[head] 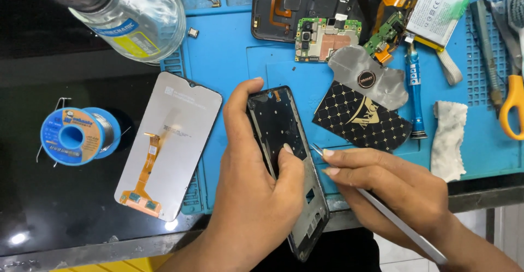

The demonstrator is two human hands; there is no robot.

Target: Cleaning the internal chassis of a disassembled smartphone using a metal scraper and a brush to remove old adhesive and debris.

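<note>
My left hand (254, 195) grips a black phone frame (275, 119), tilted up over the mat's front edge, thumb pressed on its inner face. My right hand (382, 187) holds metal tweezers (404, 228); their tips touch the frame's right edge beside my thumb. A detached phone screen (166, 141) with an orange flex cable lies face down to the left of the frame.
A blue work mat (229, 54) carries a green circuit board (326, 38), a phone back housing (284, 4), a battery (439, 10), a blue screwdriver (415, 86), a black patterned card (363, 120), a white cloth (448, 138) and yellow-handled scissors (513, 105). A clear bottle (131, 15) and a solder spool (76, 135) stand at left.
</note>
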